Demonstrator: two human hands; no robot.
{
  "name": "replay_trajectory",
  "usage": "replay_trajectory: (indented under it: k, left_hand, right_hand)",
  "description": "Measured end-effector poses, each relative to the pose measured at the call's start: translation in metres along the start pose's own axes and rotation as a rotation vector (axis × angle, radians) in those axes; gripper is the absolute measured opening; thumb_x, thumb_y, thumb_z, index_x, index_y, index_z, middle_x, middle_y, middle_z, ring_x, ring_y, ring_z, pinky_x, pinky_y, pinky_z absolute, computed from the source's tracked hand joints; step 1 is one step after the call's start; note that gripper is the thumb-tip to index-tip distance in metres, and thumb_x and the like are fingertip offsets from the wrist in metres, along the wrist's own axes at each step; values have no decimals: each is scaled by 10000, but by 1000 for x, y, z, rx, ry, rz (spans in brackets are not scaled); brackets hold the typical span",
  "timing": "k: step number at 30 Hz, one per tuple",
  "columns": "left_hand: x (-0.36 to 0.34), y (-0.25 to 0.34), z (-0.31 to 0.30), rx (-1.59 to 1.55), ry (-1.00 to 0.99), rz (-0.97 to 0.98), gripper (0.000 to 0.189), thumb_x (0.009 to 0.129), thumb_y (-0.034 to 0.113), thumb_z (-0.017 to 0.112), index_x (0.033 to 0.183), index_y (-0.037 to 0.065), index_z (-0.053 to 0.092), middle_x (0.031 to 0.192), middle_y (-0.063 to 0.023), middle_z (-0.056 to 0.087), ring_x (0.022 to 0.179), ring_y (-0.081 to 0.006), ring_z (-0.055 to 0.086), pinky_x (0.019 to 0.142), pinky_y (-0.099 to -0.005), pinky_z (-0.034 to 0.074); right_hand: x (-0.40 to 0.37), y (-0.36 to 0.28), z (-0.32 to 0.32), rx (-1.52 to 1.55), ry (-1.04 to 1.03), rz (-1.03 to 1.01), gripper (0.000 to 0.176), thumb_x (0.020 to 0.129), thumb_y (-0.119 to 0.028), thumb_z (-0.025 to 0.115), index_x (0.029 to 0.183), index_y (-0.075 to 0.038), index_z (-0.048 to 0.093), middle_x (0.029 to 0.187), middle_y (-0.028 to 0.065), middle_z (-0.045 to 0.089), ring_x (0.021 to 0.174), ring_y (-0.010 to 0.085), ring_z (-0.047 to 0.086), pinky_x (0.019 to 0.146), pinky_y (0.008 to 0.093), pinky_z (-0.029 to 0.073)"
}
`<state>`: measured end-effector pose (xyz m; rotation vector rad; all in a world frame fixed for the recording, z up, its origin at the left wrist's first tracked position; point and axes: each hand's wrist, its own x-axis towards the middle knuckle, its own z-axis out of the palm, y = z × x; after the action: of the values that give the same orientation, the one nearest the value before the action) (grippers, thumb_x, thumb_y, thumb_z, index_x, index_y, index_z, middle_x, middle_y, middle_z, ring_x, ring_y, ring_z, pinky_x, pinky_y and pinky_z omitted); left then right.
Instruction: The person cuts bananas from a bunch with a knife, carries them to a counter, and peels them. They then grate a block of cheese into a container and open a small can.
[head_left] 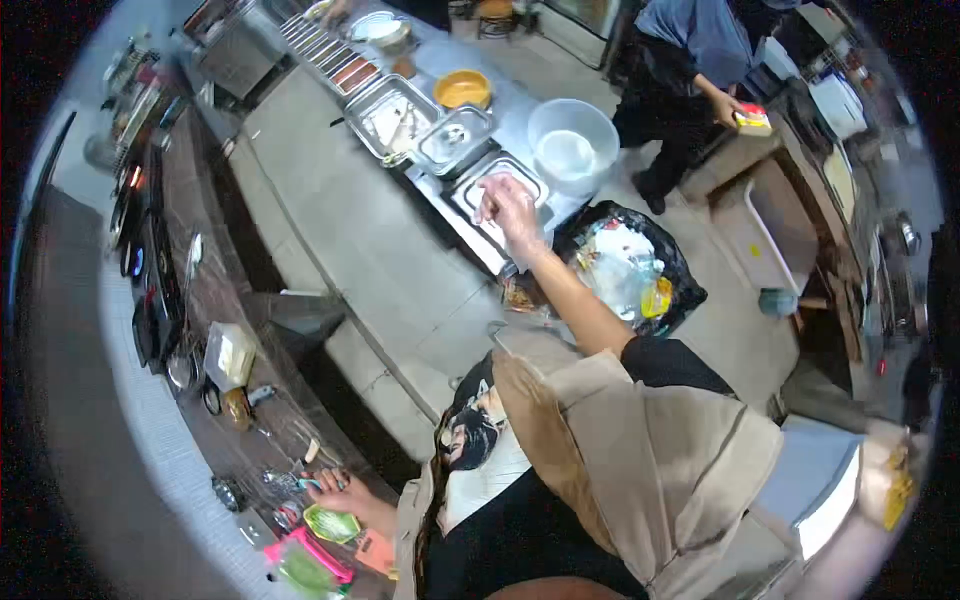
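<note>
My right hand, in a clear plastic glove, is stretched out over a shallow metal tray at the near end of the steel table. Its fingers are curled inward, and whatever they may hold is hidden. Down on the left, my left hand is at the edge of the brown counter with bent fingers. Something small and bluish shows at its fingertips, too small to name. Close to that hand lie a green packet and a pink-edged green item.
On the steel table are a large clear tub, a yellow bowl and metal pans. A black-lined rubbish bin stands beside it. At the upper right, a person holds a red-and-yellow package.
</note>
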<state>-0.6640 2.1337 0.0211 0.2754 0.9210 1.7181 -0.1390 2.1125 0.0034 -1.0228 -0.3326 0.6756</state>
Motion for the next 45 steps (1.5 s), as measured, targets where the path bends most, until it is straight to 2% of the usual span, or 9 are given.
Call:
replay_trajectory:
  k: [10,15,22,24,26,30,31,32,45]
  left_hand:
    - [15,8,20,61,-203,-72,240,975,266,455,1103,87,549,573,61,311,400,-45,215,315,-219,174]
    - [37,27,-22,-13,-294,-155,263,985,256,420,1105,55,541,575,34,334,399,-59,258,317,-233,203]
    - [30,92,-39,146,-262,-208,236,951,254,468,1086,79,549,590,61,309,437,-49,236,382,-231,208]
    - [9,108,-27,315,88,-91,252,962,254,458,1108,66,542,598,59,287,440,-47,221,381,-230,203]
    - [35,135,-88,197,-259,-160,219,972,262,463,1091,92,534,602,50,294,457,-39,238,356,-212,180]
    - [13,144,-85,149,65,-170,229,982,245,443,1124,90,532,607,52,318,441,-48,242,354,-205,219]
    - [28,146,-123,108,-211,-170,257,980,260,449,1158,87,515,624,49,366,447,-43,297,349,-202,245]
    - [44,142,-152,-208,-283,-483,262,983,252,445,1173,81,502,618,50,374,439,-36,325,348,-195,263]
    - [-15,206,-203,-69,117,3,261,963,284,477,1138,100,534,639,48,364,452,-62,313,381,-219,226]
  right_hand:
    - [-67,-10,-35,-36,173,-122,194,950,-191,545,992,-4,572,664,36,536,542,117,510,544,267,453]
    - [-132,9,-116,236,498,-321,289,970,-326,521,1107,-73,500,995,63,564,839,183,594,756,341,512]
    - [-207,-51,-130,373,686,-380,862,876,-636,496,1401,17,290,1311,185,419,1127,291,479,1029,516,360]
    - [-217,-47,-154,336,609,-350,657,884,-597,515,1244,-49,479,1138,109,522,1025,266,504,999,523,388]
    - [-234,-49,-150,251,704,-381,510,887,-502,552,1184,-87,536,1098,75,551,1005,249,521,958,536,424]
    - [-256,-26,-198,307,641,-459,493,922,-404,532,1303,-91,503,1270,124,511,1142,285,509,986,525,439]
    - [-270,-20,-177,272,768,-488,439,931,-356,528,1266,-73,523,1234,121,536,1091,266,537,948,509,455]
    - [-259,32,-293,-180,620,-410,416,932,-313,520,1241,-35,530,1173,130,579,1040,251,565,878,444,489]
    - [-304,102,-3,-137,-12,-110,410,941,-281,498,1248,-10,522,1140,132,605,1029,252,574,873,412,483]
